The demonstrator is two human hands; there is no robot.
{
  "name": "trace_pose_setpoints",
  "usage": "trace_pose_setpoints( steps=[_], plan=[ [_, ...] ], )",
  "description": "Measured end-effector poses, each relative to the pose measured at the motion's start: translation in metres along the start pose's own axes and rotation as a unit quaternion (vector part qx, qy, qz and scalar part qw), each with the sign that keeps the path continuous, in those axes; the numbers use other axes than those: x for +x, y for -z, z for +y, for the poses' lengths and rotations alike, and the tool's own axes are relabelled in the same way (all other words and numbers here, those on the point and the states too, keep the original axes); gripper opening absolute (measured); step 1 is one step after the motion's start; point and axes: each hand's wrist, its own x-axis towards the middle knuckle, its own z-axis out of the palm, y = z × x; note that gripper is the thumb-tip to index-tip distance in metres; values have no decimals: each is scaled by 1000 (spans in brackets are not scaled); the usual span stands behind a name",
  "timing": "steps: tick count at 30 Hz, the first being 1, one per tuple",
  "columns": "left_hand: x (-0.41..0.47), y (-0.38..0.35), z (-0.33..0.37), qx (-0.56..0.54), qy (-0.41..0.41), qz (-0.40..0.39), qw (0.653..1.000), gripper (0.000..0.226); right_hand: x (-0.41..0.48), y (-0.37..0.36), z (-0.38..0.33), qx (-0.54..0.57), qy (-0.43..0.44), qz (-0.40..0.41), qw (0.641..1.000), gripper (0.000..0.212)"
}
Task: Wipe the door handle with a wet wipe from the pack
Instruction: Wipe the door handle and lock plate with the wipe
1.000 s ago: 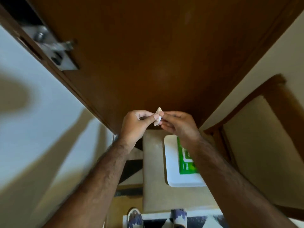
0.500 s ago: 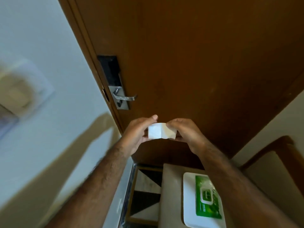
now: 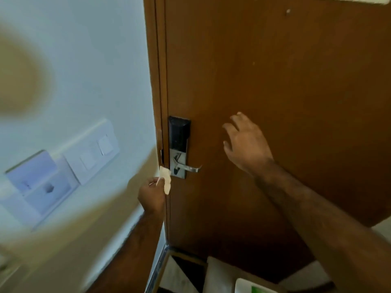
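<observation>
Hands reach toward a brown door (image 3: 275, 81); the left hand (image 3: 151, 194) pinches a folded wet wipe (image 3: 166, 179) between its fingers, just left of the silver door handle (image 3: 187, 167); the right hand (image 3: 246, 144), fingers spread and empty, hovers right of the handle; the wipe pack (image 3: 251, 287) lies near, at bottom right.

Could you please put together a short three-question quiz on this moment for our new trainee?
1. True or false: the wet wipe is already pressed on the door handle.
2. Which hand holds the wipe?
3. The right hand is: A) gripping the handle, B) open, in front of the door, C) on the pack.

Key:
1. False; the wipe sits just left of the lock plate, short of the lever.
2. The left hand.
3. B.
</observation>
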Motion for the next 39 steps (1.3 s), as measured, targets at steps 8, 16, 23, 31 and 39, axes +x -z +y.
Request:
trace_pose_setpoints(
  steps=[8, 16, 23, 31, 39],
  plan=[
    [-8, -69, 15, -25, -97, -1, 995, 14, 79, 12, 57, -184, 119, 147, 965, 78],
    [-45, -140, -24, 8, -204, -32, 978, 76, 107, -26, 112, -294, 206, 256, 897, 80],
    [-36, -173, -39, 44, -200, 1, 979, 92, 113, -39, 122, -286, 230, 287, 885, 80],
    [-61, -191, -41, 97, -194, 20, 976, 91, 114, -40, 123, -266, 240, 299, 885, 80],
    [-15, -188, -47, 37, -195, 64, 978, 89, 112, -39, 120, -258, 236, 294, 890, 79]
  ],
)
